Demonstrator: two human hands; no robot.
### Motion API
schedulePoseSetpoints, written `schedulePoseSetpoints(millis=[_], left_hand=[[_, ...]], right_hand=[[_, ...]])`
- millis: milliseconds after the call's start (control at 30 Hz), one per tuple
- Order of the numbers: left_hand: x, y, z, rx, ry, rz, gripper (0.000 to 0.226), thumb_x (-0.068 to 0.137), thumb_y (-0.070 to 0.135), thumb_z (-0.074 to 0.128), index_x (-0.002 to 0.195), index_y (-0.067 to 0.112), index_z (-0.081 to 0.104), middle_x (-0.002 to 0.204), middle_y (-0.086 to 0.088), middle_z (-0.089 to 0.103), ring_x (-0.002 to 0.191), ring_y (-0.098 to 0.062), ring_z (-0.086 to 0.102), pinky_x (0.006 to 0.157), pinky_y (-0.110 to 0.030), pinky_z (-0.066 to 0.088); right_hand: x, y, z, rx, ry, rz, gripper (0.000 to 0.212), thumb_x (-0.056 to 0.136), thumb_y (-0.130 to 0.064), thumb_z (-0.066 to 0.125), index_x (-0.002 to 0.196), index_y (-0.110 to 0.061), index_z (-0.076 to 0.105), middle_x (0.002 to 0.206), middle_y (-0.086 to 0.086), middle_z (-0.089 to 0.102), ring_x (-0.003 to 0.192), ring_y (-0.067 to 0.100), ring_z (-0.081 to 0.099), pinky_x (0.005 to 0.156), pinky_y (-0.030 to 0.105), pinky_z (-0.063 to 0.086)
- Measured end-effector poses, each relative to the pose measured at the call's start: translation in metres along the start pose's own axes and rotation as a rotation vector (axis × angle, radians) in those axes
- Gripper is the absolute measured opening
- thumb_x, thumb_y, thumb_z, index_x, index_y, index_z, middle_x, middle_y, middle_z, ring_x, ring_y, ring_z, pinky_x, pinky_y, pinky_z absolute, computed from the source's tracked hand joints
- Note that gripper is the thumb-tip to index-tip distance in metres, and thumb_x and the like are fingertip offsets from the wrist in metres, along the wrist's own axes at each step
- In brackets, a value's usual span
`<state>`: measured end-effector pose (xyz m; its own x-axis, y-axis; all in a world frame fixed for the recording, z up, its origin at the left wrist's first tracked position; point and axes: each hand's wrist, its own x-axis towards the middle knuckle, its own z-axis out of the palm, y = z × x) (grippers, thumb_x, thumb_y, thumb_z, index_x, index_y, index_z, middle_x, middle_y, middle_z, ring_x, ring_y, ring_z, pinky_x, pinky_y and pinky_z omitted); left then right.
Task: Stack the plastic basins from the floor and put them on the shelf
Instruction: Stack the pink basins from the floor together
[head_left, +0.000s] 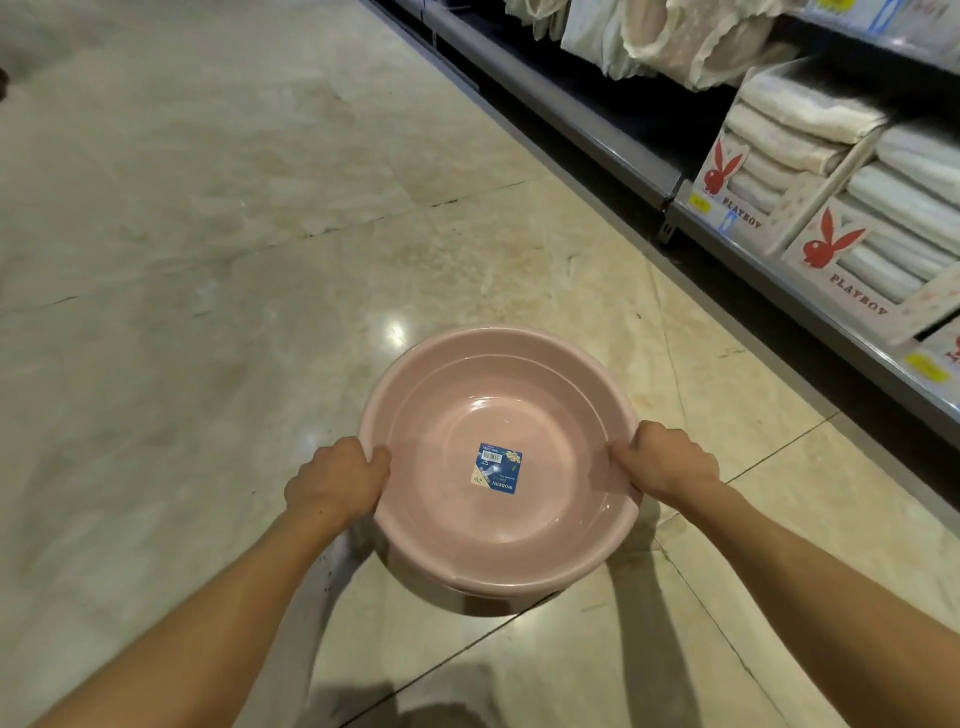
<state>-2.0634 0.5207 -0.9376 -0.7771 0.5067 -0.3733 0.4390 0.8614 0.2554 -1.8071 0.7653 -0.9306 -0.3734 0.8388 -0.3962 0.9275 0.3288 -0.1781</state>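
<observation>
Pink basins (498, 467), nested, between both hands | left hand (337, 480), right hand (670, 462) grip opposite rims | risk: tilting could slip lower basin free.

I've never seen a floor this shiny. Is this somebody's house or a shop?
Most likely a shop: the shelf carries yellow price tags, boxed towels on display, and the pink basin bears a barcode sticker.

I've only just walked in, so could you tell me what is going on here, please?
A person is carrying a stack of pink plastic basins above the tiled floor of a shop aisle. The left hand and right hand each grip the rim on opposite sides. The shelf, stocked with boxed towels, runs along the right.
</observation>
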Motion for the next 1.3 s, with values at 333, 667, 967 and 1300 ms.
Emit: schedulePoseSetpoints(millis=[333,667,967,1300], left_hand=[[-0.008,-0.003,-0.015,0.08,0.064,0.025,0.044,0.102,0.052,0.027,0.08,0.024,0.053,0.073,0.004,0.056,0.072,-0.022,0.058,0.076,-0.037,0.046],[-0.131,-0.056,-0.244,-0.126,0.182,-0.268,0.048,0.1,0.054,0.031,0.093,0.015,0.058,0.087,-0.007,0.061,0.081,-0.032,0.06,0.083,-0.04,0.05],[-0.363,-0.197,-0.478,-0.302,0.362,-0.743,0.046,0.1,0.055,0.036,0.09,0.015,0.056,0.083,-0.008,0.062,0.076,-0.03,0.058,0.072,-0.036,0.044],[-0.61,-0.36,-0.563,-0.467,0.481,-1.241,0.052,0.103,0.054,0.03,0.096,0.014,0.062,0.084,-0.007,0.07,0.078,-0.028,0.066,0.077,-0.039,0.053]], right_hand=[[0.011,-0.011,-0.015,-0.065,0.083,-0.009,0.03,0.085,-0.052,0.042,0.077,-0.026,0.055,0.072,-0.003,0.065,0.066,0.019,0.061,0.063,0.033,0.046],[-0.101,-0.172,-0.181,0.096,0.111,-0.129,0.026,0.079,-0.048,0.052,0.078,-0.022,0.057,0.071,0.002,0.062,0.061,0.023,0.056,0.064,0.036,0.047],[-0.326,-0.422,-0.327,-0.012,-0.049,-0.59,0.032,0.084,-0.046,0.053,0.092,-0.016,0.059,0.071,-0.001,0.051,0.07,0.031,0.053,0.067,0.037,0.041],[-0.616,-0.658,-0.309,-0.184,-0.207,-1.094,0.029,0.088,-0.045,0.05,0.087,-0.018,0.057,0.074,-0.002,0.053,0.064,0.023,0.05,0.066,0.035,0.039]])
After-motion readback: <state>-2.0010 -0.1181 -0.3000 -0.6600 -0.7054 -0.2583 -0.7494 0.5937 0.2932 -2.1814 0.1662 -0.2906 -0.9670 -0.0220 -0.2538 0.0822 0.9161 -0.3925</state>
